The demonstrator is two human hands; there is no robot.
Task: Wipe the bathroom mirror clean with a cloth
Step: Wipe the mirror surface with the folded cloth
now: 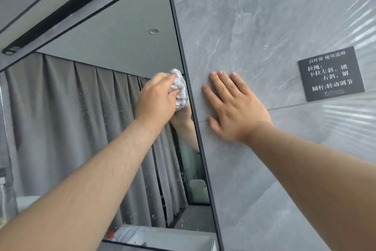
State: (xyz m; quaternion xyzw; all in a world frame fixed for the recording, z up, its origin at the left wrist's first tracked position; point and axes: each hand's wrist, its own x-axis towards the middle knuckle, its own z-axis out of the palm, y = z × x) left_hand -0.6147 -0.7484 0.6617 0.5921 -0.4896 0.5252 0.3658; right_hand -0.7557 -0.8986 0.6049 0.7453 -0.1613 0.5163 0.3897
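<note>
Left grip [156, 98] presses cloth [180, 88] on mirror [81, 108] beside wall [244, 27].

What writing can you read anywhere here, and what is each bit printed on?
All of it is on the dark plaque on the grey tile wall:
"百叶窗 使用说明", top line
"拉绳:", second line
"下拉左斜, 锁", third line
"右斜, 解", fourth line
"圆杆:转动调节", fifth line
The small logo line at the bottom is too small to read.
</note>
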